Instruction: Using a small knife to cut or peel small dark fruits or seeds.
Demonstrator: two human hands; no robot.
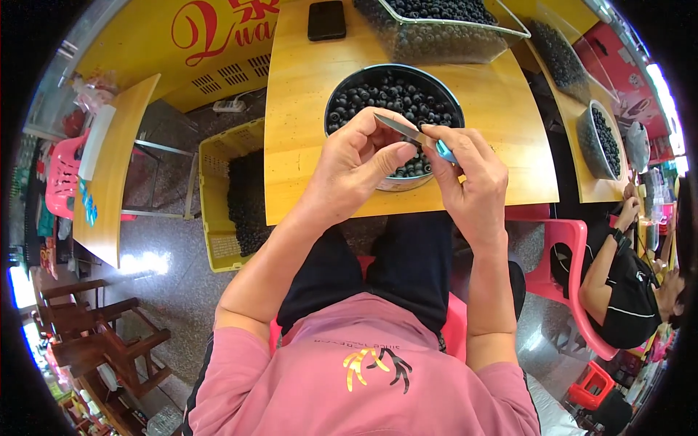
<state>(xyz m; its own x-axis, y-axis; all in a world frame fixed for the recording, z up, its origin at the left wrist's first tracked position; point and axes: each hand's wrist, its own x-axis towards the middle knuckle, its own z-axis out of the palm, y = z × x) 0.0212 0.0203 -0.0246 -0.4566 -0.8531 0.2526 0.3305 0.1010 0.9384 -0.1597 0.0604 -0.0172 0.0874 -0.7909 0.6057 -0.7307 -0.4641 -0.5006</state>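
Note:
My right hand [469,171] closes round the light-blue handle of a small knife [398,128], whose blade points to the far left. My left hand [356,163] is curled beside the blade, thumb against the fingers. Whatever it pinches is hidden from me. Both hands are raised over the near part of a round bowl [459,109] full of small dark round pieces [385,91] that look like berries.
The bowl stands on a wooden table [298,145] with a clear bin [451,42] of dark pieces and a phone [326,20]. A yellow crate [211,174] holding dark bits sits on the floor at left. Another person [618,280] sits at right near a second bowl [592,149].

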